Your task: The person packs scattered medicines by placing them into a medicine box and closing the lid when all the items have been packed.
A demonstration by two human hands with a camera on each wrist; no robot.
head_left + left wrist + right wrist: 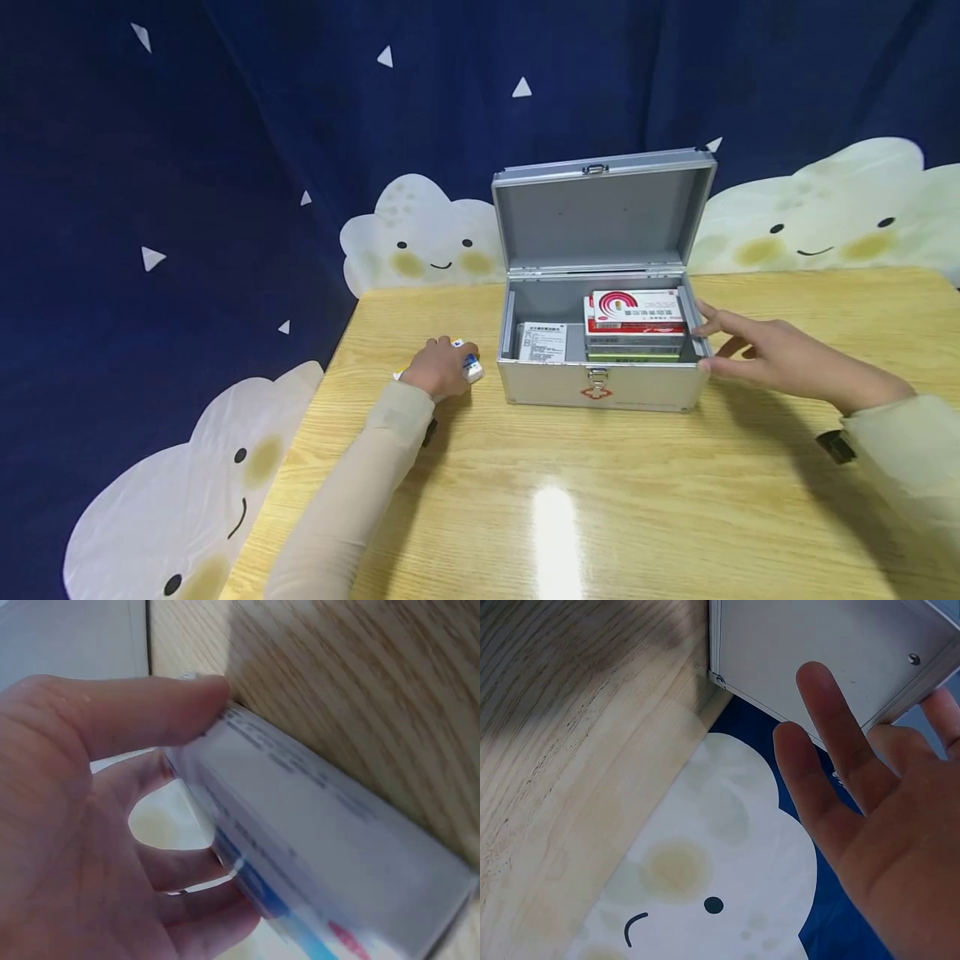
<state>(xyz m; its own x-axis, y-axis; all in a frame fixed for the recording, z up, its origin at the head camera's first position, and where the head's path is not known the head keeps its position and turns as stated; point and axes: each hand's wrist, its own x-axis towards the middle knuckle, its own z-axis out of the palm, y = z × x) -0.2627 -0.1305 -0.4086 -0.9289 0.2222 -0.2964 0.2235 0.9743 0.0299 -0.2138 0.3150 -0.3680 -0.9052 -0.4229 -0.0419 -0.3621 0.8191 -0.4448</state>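
Note:
My left hand (440, 369) holds a small white medicine box (474, 371) with blue print, left of a silver metal first-aid case (547, 385). In the left wrist view, the thumb lies on one side of the medicine box (300, 817) and the fingers on the other. My right hand (772, 354) touches the right wall of the case, fingers extended at its rim. In the right wrist view, two fingers (840, 727) stretch along the case's outer side (795, 660). The case's lid (600, 217) stands raised.
Inside the case, a stack of medicine boxes (637, 321) fills the right part, and a white printed box (543, 342) lies at the left. The wooden table (637, 500) extends in front. A dark blue curtain (450, 100) with cloud pictures hangs behind and at the left.

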